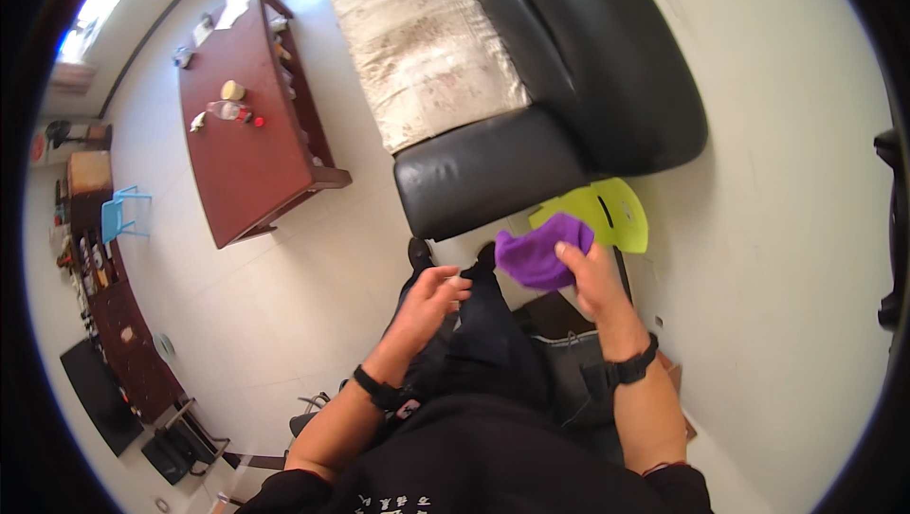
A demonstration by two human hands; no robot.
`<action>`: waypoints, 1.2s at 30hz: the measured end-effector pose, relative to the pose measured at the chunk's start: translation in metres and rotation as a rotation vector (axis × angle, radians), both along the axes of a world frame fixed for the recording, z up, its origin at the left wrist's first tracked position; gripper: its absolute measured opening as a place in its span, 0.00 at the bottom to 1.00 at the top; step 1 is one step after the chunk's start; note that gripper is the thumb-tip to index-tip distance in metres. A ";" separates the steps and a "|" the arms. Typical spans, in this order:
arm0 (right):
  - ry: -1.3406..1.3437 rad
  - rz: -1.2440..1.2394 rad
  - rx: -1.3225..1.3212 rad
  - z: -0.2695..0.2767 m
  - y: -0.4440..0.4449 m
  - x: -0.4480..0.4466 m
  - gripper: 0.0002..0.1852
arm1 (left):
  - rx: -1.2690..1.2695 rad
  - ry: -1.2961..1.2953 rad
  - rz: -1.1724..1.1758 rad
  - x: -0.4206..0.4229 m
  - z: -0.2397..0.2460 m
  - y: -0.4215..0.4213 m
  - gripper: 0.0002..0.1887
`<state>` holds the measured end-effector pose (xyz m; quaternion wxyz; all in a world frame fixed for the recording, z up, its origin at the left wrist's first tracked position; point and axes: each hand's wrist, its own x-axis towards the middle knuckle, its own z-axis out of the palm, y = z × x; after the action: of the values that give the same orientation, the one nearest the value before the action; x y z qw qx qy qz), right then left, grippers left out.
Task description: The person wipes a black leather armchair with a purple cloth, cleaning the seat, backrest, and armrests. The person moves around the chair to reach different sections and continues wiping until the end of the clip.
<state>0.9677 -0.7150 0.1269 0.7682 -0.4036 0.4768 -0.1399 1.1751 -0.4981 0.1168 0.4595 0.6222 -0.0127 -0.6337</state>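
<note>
My right hand [596,279] grips a folded purple cloth [533,255] at its right side, thumb on top and the other fingers hidden. The cloth hangs in front of a lime-green plastic chair [620,214] beside the sofa's end. To the left, my left hand [430,295] hovers over my legs, apart from the cloth. Its fingers are loosely bent and spread, and I see nothing held in them.
Ahead is a black leather sofa [490,166] with a patterned seat cover [434,52]. A dark red wooden table [242,180] on the left carries a plastic bottle [229,111] and a cup [232,90]. Farther left stands a small blue chair [114,219]; a pale wall [775,230] rises on the right.
</note>
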 end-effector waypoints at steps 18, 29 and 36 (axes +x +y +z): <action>1.046 -0.054 -0.639 -0.320 -0.189 -0.075 0.23 | 0.516 -0.116 -0.212 0.018 -0.035 0.143 0.19; 1.207 -0.393 -0.498 -0.451 -0.088 0.000 0.15 | 0.487 -0.244 -0.354 0.092 -0.115 0.137 0.17; 0.922 -0.133 -0.367 -0.453 0.137 0.120 0.17 | 0.443 -0.238 -0.397 0.114 -0.125 0.139 0.17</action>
<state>1.0875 -0.5783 -0.3262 0.3834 -0.5207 0.7589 -0.0773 1.2895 -0.3594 -0.0082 0.1756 0.7622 -0.0489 -0.6211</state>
